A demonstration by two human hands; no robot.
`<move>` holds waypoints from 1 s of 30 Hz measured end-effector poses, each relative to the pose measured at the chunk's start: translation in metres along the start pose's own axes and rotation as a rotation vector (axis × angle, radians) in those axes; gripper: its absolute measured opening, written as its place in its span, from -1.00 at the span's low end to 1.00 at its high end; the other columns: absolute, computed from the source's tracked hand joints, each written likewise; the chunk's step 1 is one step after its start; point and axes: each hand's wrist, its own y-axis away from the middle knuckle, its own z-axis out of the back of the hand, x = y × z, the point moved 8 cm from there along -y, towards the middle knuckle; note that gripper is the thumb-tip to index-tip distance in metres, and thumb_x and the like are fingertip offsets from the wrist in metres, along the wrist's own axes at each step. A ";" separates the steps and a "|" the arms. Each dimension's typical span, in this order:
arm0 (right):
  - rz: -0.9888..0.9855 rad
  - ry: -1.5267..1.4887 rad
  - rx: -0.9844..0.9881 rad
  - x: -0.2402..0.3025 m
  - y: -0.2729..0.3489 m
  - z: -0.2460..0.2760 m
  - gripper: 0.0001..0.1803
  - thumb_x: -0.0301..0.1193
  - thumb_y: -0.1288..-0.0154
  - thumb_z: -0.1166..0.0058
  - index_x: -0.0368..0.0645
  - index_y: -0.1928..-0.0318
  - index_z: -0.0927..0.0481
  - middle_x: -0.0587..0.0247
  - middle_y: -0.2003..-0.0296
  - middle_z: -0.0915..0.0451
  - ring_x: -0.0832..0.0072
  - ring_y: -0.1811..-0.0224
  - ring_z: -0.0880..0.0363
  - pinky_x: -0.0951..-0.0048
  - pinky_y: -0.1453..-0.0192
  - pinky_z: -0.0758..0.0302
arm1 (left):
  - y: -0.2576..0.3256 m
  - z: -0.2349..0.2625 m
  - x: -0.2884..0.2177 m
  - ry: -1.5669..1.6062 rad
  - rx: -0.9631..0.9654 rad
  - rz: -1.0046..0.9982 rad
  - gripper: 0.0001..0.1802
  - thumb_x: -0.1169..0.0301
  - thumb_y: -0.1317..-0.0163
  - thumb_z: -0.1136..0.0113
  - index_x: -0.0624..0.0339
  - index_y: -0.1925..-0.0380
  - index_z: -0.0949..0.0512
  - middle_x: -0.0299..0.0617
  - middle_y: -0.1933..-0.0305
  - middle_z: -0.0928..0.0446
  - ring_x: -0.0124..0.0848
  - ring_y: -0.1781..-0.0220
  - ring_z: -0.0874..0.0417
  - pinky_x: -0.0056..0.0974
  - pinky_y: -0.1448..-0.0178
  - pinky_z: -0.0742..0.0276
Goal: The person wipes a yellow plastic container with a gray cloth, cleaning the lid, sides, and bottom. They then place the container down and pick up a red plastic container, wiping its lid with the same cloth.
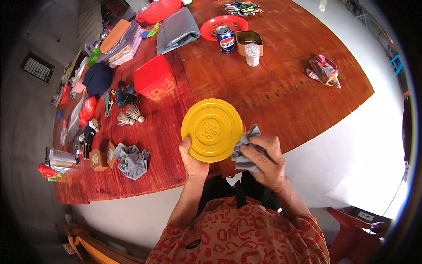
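A round yellow tin, with rings and a raised emblem on its face, is held up over the table's near edge. My left hand grips it at the lower left, thumb on the rim and the other fingers hidden beneath. In my right hand a crumpled grey cloth is bunched against the tin's right rim. The tin's underside cannot be seen. A second grey cloth lies crumpled on the table, to the left of my left hand.
On the reddish wooden table stand a soda can, a square tin, a cotton swab jar and a red container. Shuttlecocks, a drill and small boxes lie left; a patterned cloth lies right.
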 end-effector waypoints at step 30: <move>0.019 -0.014 -0.052 -0.018 -0.028 -0.018 -0.48 -0.51 0.09 -0.34 -0.09 -0.01 -0.65 0.15 -0.05 -0.46 0.24 0.00 -0.45 0.27 -0.04 -0.45 | 0.020 -0.036 0.025 0.306 0.241 0.305 -0.25 -0.01 -0.15 -0.11 0.10 -0.31 -0.32 -0.09 -0.30 -0.42 -0.13 -0.30 -0.46 0.06 -0.31 -0.41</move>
